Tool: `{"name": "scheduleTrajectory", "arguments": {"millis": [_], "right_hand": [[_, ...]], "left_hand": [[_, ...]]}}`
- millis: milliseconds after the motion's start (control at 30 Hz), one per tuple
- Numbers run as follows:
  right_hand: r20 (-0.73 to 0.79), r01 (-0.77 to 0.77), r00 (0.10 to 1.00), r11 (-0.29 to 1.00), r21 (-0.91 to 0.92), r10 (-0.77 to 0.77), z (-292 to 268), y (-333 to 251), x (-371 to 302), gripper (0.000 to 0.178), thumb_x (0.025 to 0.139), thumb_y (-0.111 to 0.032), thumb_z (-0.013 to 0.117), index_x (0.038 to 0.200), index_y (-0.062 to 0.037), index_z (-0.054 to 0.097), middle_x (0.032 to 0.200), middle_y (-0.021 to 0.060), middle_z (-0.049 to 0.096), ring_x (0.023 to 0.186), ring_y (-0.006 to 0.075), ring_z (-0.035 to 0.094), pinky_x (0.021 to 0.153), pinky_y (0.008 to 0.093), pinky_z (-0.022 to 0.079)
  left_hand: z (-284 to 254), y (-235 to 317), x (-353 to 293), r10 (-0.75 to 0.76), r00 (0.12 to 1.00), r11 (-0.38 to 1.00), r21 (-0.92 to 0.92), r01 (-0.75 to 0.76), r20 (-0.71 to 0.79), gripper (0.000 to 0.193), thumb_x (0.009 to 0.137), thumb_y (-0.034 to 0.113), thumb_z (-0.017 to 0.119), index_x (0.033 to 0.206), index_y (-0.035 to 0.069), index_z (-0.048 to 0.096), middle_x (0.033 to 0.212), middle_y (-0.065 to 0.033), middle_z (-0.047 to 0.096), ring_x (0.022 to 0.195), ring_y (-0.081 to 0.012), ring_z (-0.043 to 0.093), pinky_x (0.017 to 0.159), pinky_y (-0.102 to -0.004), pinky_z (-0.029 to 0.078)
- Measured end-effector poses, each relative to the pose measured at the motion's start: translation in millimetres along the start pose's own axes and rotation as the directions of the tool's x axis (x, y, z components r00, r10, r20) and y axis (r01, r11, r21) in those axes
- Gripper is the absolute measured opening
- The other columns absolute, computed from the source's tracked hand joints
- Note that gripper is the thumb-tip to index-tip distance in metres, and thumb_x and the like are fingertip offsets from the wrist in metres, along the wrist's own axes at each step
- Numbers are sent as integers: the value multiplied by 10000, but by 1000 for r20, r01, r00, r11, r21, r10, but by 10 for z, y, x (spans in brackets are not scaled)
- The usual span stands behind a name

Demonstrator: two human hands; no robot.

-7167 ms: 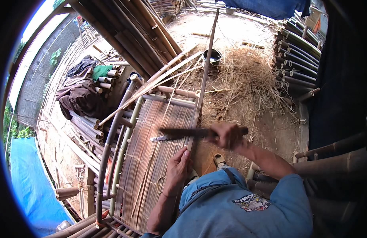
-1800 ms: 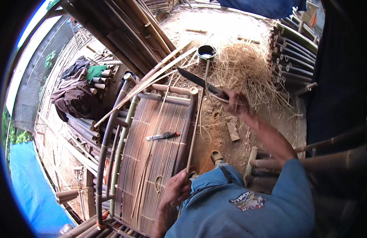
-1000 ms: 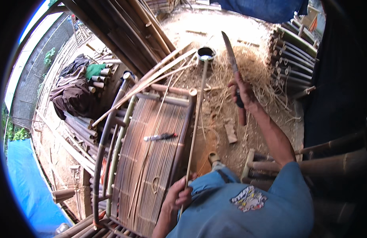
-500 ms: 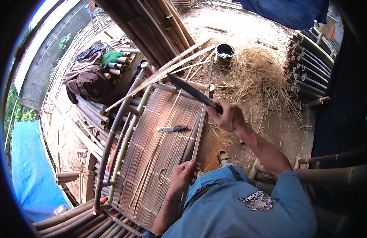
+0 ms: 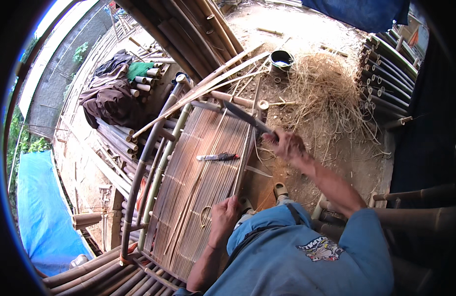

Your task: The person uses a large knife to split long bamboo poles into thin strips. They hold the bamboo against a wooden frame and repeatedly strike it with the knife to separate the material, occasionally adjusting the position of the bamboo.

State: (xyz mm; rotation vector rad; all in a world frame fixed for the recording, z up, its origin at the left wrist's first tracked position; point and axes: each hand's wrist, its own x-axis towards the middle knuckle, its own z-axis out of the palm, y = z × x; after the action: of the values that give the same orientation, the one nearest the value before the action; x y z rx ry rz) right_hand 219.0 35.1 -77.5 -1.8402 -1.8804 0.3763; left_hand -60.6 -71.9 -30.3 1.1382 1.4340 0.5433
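Left hand (image 5: 225, 216) grips a strip (image 5: 257, 93), right hand (image 5: 288, 146) a long knife (image 5: 243, 114), at a slatted surface (image 5: 181, 165) bearing a small blade (image 5: 217, 157). Beyond it, fibres (image 5: 326, 89) lie heaped.

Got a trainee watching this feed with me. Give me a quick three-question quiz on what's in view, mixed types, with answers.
1. Multiple choice: which hand grips the machete? (a) left, (b) right.
2. True or false: the small knife lies on the slatted bamboo seat.
3. Fill in the blank: the dark bucket stands on the ground beside a heap of thin, straw-coloured ____.

Key:
1. (b), the right hand.
2. True.
3. Shavings.
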Motion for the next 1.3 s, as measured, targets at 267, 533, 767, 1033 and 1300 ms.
{"name": "scheduleTrajectory", "arguments": {"millis": [267,533,767,1033,1300], "right_hand": [[8,-31,999,974,-225,33,168,418,102,604,892,-670,446,782,-93,587,583,59,596,425,190,535,391,336,461],[-105,149,984,988,43,-144,347,485,88,611,940,-648,329,799,-92,540,515,-3,453,371,116,383,322,328,369],[-148,415,893,905,-91,-424,59,-146,-303,609,907,-663,414,667,-114,525,494,31,491,372,158,481,360,359,428],[-138,-172,974,984,56,178,-707,488,428,569,976,-574,333,798,-74,538,508,-22,449,376,104,434,302,288,345],[-141,419,903,904,81,-406,-74,-455,-744,454,814,-539,666,754,-95,588,578,89,577,502,277,608,492,385,504]], "left_hand": [[197,-97,13,-31,999,999,42,30,20,414,998,290,498,700,14,576,553,39,463,492,-49,388,442,-250,312],[151,-121,-15,48,998,985,165,-54,43,416,986,308,513,700,13,580,546,35,460,504,-49,408,459,-247,327],[76,114,78,-31,998,999,-38,33,52,401,982,308,522,716,22,611,567,42,487,517,-41,420,468,-229,332],[94,-67,-136,-131,980,991,0,133,149,417,978,347,533,712,36,611,560,50,474,488,-32,403,439,-221,300],[15,213,99,-226,877,830,-387,401,423,390,992,410,483,799,84,577,529,78,329,434,-35,283,390,-217,194]]}}
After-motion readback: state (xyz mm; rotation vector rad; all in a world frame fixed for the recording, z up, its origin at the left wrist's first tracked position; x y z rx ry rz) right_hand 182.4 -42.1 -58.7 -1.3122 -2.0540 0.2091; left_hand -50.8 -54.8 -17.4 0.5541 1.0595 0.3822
